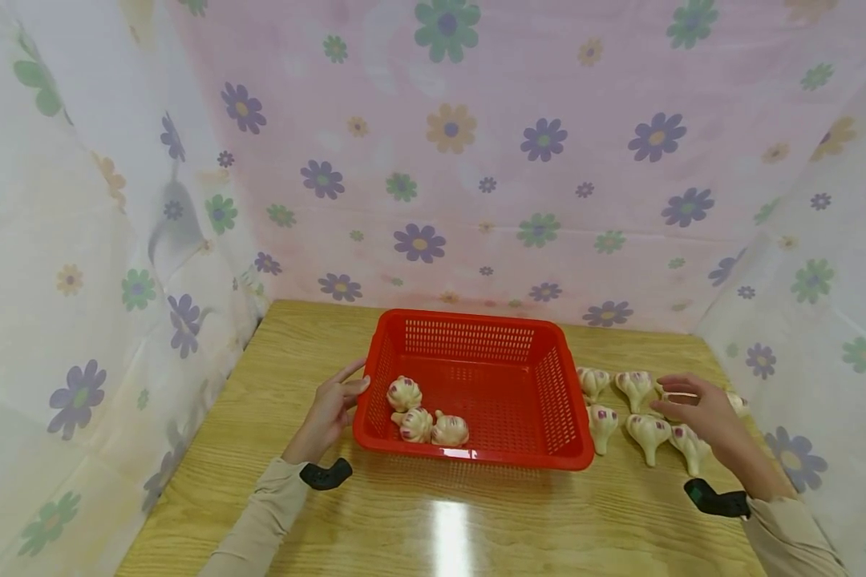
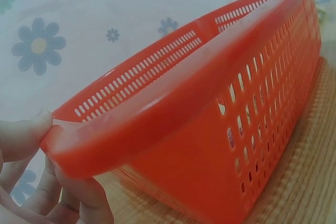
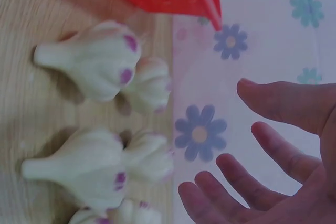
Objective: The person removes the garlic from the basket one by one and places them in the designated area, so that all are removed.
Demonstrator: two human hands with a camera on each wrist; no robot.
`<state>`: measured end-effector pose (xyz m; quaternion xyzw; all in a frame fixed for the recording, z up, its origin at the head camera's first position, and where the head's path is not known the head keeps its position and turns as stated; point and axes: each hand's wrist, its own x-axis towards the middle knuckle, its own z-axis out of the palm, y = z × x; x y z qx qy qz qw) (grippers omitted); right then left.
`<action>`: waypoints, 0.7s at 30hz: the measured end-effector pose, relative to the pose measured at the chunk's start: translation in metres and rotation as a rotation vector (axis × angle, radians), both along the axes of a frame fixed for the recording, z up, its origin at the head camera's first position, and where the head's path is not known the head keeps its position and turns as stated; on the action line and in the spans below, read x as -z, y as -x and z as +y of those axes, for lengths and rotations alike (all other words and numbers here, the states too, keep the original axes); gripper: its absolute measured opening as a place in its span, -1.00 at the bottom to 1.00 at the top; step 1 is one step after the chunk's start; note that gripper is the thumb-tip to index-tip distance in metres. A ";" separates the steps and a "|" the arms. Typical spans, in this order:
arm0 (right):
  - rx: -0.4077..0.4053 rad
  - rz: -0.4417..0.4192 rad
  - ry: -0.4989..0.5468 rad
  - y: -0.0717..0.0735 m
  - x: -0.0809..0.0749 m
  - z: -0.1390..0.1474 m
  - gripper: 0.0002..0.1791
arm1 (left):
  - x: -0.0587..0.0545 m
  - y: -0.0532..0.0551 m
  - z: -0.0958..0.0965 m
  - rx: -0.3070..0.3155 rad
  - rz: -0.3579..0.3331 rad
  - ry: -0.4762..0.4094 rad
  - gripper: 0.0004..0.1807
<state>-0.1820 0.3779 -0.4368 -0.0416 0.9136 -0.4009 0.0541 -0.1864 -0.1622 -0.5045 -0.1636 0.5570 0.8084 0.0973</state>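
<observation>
A red plastic basket point(image 1: 527, 460) with slotted walls stands at the middle of the table. My left hand point(image 1: 327, 413) grips its left rim, thumb on top and fingers curled underneath, as the left wrist view shows. Inside the basket, at the left end, lie three garlic bulbs point(image 1: 451, 430), cream with purple marks. My right hand point(image 1: 709, 415) is over a group of several more garlic bulbs point(image 1: 648, 433) to the right of the basket. Its fingers are spread and hold nothing in the right wrist view, where two large bulbs point(image 3: 86, 169) show with their stems pointing left.
The wooden table point(image 1: 375, 521) runs up to a flower-printed cloth point(image 1: 491, 160) hung at the back, with more of it on both sides. One garlic bulb point(image 1: 738, 404) lies close to the table's right edge, partly behind my right hand.
</observation>
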 end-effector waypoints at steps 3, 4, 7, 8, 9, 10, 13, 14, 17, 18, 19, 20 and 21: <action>-0.030 0.017 -0.002 0.003 -0.007 -0.012 -0.39 | 0.000 0.000 0.000 0.003 0.003 0.007 -0.46; -0.038 0.023 -0.007 0.004 -0.009 -0.016 -0.40 | 0.000 0.001 -0.001 0.002 0.003 0.006 -0.46; -0.063 0.030 0.001 0.008 -0.013 -0.027 -0.42 | 0.001 0.001 -0.001 -0.001 0.002 0.007 -0.46; -0.076 0.032 0.005 0.009 -0.014 -0.031 -0.43 | 0.001 0.001 -0.001 0.000 0.002 0.008 -0.46; -0.088 0.031 0.010 0.010 -0.015 -0.034 -0.43 | 0.001 0.001 -0.001 -0.001 -0.001 0.005 -0.45; -0.099 0.030 0.016 0.010 -0.017 -0.038 -0.44 | 0.002 0.001 -0.001 -0.003 -0.002 0.005 -0.45; -0.125 0.034 0.045 0.013 -0.018 -0.049 -0.48 | 0.003 0.001 -0.001 -0.004 -0.005 0.005 -0.45; -0.138 0.043 0.048 0.013 -0.018 -0.053 -0.49 | 0.003 0.001 -0.001 -0.005 -0.005 0.006 -0.45; -0.154 0.064 0.061 0.016 -0.018 -0.062 -0.52 | 0.003 0.000 -0.001 -0.005 -0.003 0.008 -0.46; -0.165 0.069 0.061 0.017 -0.018 -0.065 -0.52 | 0.002 0.000 -0.001 -0.003 -0.002 0.010 -0.46; -0.169 0.068 0.063 0.018 -0.018 -0.068 -0.52 | 0.003 0.001 0.000 -0.005 -0.003 0.009 -0.46; -0.178 0.069 0.067 0.018 -0.018 -0.071 -0.51 | 0.002 0.001 0.000 -0.005 -0.001 0.010 -0.46; -0.183 0.065 0.075 0.019 -0.018 -0.074 -0.51 | 0.002 0.001 0.000 -0.006 -0.002 0.010 -0.46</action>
